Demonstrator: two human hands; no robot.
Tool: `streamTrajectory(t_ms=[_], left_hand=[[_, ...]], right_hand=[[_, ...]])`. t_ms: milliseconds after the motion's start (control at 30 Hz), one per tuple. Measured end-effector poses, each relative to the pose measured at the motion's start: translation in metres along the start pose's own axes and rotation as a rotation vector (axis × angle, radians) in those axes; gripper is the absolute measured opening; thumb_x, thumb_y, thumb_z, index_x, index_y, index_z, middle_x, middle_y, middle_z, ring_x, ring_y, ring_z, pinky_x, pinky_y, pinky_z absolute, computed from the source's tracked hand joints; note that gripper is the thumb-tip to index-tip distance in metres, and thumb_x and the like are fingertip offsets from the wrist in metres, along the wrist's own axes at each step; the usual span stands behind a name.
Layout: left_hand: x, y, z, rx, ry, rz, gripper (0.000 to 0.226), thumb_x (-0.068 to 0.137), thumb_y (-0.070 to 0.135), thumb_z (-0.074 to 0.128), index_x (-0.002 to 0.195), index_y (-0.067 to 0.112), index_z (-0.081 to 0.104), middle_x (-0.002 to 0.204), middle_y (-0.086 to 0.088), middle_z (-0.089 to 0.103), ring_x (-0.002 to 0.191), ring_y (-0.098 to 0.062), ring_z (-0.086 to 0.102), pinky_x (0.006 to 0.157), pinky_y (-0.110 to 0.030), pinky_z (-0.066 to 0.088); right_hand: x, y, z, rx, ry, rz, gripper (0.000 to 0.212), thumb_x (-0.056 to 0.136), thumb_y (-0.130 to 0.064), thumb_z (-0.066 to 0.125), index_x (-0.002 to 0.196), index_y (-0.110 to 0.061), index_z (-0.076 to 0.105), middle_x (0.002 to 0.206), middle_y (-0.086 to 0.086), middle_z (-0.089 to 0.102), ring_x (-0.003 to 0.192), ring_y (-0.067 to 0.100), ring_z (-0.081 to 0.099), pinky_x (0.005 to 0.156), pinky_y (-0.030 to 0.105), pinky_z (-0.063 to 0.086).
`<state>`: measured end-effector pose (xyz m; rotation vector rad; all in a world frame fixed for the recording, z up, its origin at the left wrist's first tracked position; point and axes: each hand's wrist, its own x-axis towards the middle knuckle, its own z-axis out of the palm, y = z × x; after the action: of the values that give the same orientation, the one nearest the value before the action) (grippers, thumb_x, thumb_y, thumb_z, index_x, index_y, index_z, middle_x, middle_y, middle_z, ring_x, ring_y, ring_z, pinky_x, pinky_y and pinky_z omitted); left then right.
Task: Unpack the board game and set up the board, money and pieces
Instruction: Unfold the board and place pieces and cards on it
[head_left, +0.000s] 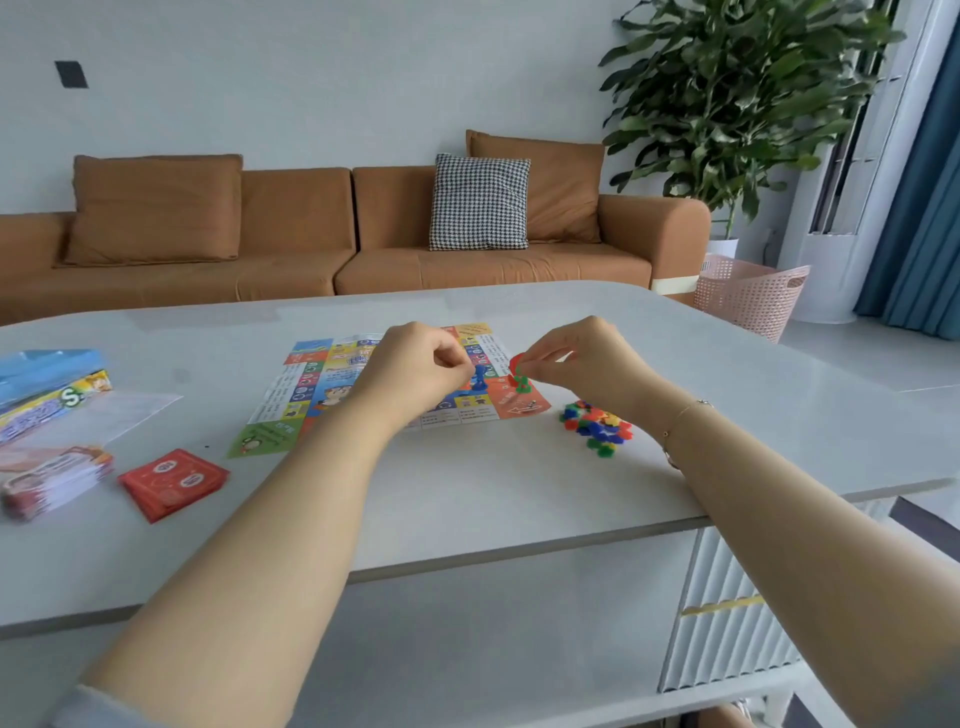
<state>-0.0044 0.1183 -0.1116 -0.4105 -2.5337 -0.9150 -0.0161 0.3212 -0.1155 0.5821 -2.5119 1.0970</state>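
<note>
Board (374, 384) lies flat and unfolded on the table (467, 493), its long axis running left to right, slightly askew. Over its right end, the right hand (587, 364) pinches a red piece (516, 364) between thumb and fingertips; a green pawn (523, 385) stands just under it. The left hand (415, 371) has its fingers curled narrow above a blue pawn (479, 378), perhaps touching it. A pile of chips (597, 426) sits just right of the board; red cards (174, 483) lie well to its left.

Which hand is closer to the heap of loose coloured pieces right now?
Right. The right hand is just above and beyond the heap of coloured pieces, pinching a red piece. The left hand is farther left, over the board.
</note>
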Motion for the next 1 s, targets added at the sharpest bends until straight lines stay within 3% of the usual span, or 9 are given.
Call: streamTrajectory(t_ms=[200,400,500,700,1000], left_hand=[[-0.001,0.001,0.003,-0.002,-0.003,0.012,0.008,0.079,0.014,0.067,0.075,0.013,0.073,0.076,0.005,0.07,0.075,-0.01,0.064,0.07,-0.024,0.05],[-0.002,0.003,0.006,-0.014,-0.04,0.031,0.007,0.079,0.013,0.067,0.074,0.012,0.073,0.073,0.007,0.067,0.07,-0.009,0.062,0.06,-0.018,0.044],[-0.001,0.003,0.007,-0.035,-0.052,0.036,0.006,0.079,0.015,0.069,0.077,0.013,0.074,0.078,0.004,0.07,0.073,-0.01,0.064,0.066,-0.022,0.049],[-0.003,0.01,0.011,-0.047,-0.132,0.066,0.009,0.08,0.015,0.071,0.072,0.02,0.07,0.07,0.01,0.067,0.066,-0.004,0.061,0.063,-0.017,0.047],[-0.001,0.009,0.021,-0.055,-0.169,0.098,0.002,0.081,0.017,0.072,0.079,0.016,0.072,0.079,0.004,0.071,0.072,-0.006,0.064,0.072,-0.024,0.052]], right_hand=[[-0.003,0.006,0.0,-0.07,-0.065,0.034,0.01,0.083,-0.019,0.071,0.091,-0.016,0.076,0.083,-0.007,0.068,0.074,0.001,0.061,0.063,0.012,0.044],[-0.004,0.01,0.001,-0.079,-0.089,-0.013,0.009,0.082,-0.016,0.069,0.088,-0.02,0.075,0.086,-0.008,0.071,0.08,0.001,0.064,0.074,0.019,0.049],[-0.003,0.012,0.0,-0.036,-0.05,-0.03,0.005,0.082,-0.019,0.07,0.084,-0.022,0.073,0.097,-0.007,0.07,0.088,0.006,0.065,0.082,0.026,0.051],[-0.006,0.01,-0.009,0.087,0.108,-0.005,0.016,0.089,-0.016,0.059,0.089,-0.019,0.074,0.102,-0.007,0.067,0.094,0.006,0.061,0.08,0.019,0.046],[-0.007,0.007,-0.009,0.043,0.106,0.01,0.019,0.091,-0.015,0.054,0.092,-0.017,0.074,0.103,-0.005,0.066,0.093,0.007,0.058,0.079,0.019,0.044]])
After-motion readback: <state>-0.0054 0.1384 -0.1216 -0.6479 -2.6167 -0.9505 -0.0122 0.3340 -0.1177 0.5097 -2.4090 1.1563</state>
